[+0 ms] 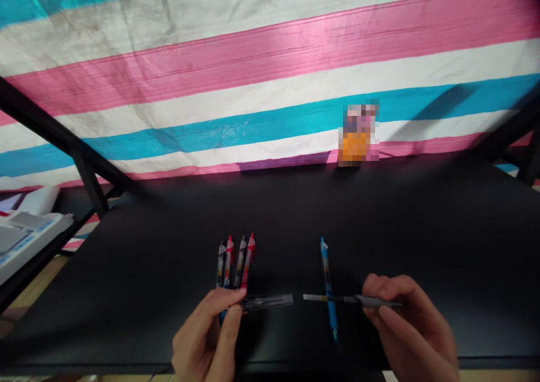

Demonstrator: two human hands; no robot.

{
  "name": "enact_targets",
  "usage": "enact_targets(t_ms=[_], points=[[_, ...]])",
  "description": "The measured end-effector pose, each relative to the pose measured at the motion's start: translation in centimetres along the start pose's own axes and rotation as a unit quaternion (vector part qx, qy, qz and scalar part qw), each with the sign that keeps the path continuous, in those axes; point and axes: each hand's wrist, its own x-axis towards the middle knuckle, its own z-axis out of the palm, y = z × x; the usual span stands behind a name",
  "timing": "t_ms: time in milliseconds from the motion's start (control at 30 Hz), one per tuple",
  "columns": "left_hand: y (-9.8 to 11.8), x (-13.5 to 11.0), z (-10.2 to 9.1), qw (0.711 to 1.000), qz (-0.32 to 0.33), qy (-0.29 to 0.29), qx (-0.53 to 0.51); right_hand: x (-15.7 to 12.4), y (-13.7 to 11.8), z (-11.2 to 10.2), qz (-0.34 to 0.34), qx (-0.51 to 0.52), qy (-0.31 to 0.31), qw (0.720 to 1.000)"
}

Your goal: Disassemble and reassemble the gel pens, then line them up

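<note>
My left hand (211, 334) pinches one end of a clear dark pen barrel (270, 301), held level above the black table (422, 230). In my right hand (405, 328) is the other part of the pen (350, 299), a thin refill with a dark grip, pointing left toward the barrel; a small gap separates the two parts. A blue pen (328, 286) lies on the table under the refill. Several red and black pens (235, 261) lie side by side just beyond my left hand.
A pink, white and blue striped sheet (270, 78) hangs behind the table. A small blurred orange object (358, 137) stands at the table's far edge. White equipment (25, 230) sits at the left beside a black frame strut (88, 185).
</note>
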Motion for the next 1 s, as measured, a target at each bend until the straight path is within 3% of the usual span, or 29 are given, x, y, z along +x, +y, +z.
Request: enact_targets(t_ms=[167, 367, 500, 667, 1000], points=[[0.2, -0.1, 0.0, 1.000, 0.002, -0.003, 0.015, -0.3, -0.4, 0.7, 0.026, -0.001, 0.021, 0.999], [-0.1, 0.0, -0.2, 1.000, 0.010, -0.017, 0.009, -0.3, -0.5, 0.6, 0.021, -0.021, -0.018, 0.999], [-0.7, 0.3, -0.7, 0.995, 0.083, -0.047, 0.029, -0.5, -0.3, 1.3, 0.012, -0.076, -0.068, 0.995], [-0.9, 1.2, -1.2, 0.974, 0.200, -0.106, 0.036, -0.4, 0.2, 2.2, -0.046, -0.164, -0.144, 0.975], [-0.3, 2.0, -1.0, 0.972, 0.200, -0.125, -0.011, 0.3, 0.1, 0.9, -0.055, -0.254, -0.170, 0.951]])
